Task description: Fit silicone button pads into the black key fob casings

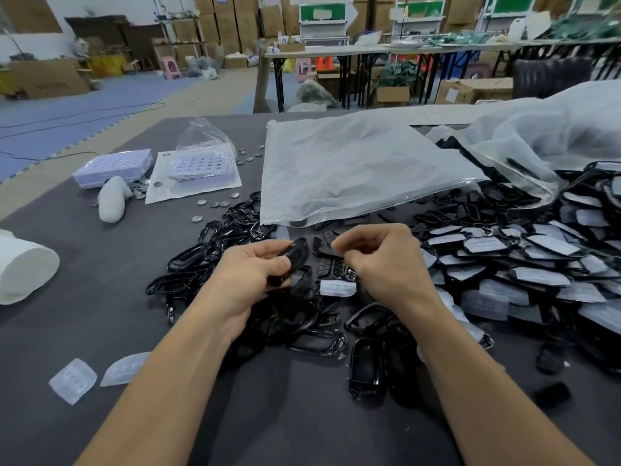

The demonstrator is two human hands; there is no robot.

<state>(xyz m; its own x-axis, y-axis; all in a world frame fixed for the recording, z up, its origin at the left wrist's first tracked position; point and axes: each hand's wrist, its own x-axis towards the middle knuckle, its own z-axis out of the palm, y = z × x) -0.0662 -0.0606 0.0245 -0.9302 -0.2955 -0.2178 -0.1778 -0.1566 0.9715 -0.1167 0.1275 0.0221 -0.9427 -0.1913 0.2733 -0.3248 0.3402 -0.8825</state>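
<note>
My left hand (255, 274) grips a black key fob casing (295, 255) above the grey table, fingers curled round it. My right hand (379, 260) hovers just to its right with curled fingers; whether it pinches a small black piece (331, 252) I cannot tell. A translucent silicone button pad (337, 288) lies between the hands among loose black casings (319, 341). Two more silicone pads (73, 381) lie at the near left. A heap of casings fitted with pads (537, 264) fills the right side.
A large clear plastic bag (353, 169) lies behind the hands, another bag (554, 136) at the far right. Purple trays (112, 166) in wrap and loose coin cells (215, 203) sit at the back left. A white roll (23, 267) stands at the left edge.
</note>
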